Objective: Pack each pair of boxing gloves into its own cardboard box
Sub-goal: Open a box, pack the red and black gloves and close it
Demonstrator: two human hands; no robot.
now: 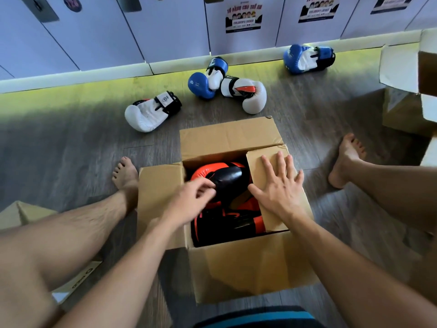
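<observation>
On the floor point(71, 150) in front of you, the open cardboard box point(248, 263) is the one in hand. It holds the orange-and-black gloves point(224, 227), both lying inside, so I judge this pair packed but the box not yet closed. The far flap stands up, the left flap hangs outward, and only the right flap point(256, 166) is folded in. Two more boxes wait, a spare box point(402, 67) at your far right and a second spare box point(21, 214) at your near left, which fits the two pairs left to pack. Those lie loose near the lockers point(177, 31): a white glove point(146, 114) at the left, a white-and-orange glove point(250, 95) just beside a blue glove point(201, 85) in the middle, and a second blue glove point(305, 59) well apart at the right. Your right grip point(281, 188) lies flat on the right flap with fingers spread, holding nothing. Your left grip point(191, 200) has its fingers curled on the upper black glove, but blur hides whether it pinches or merely touches.
</observation>
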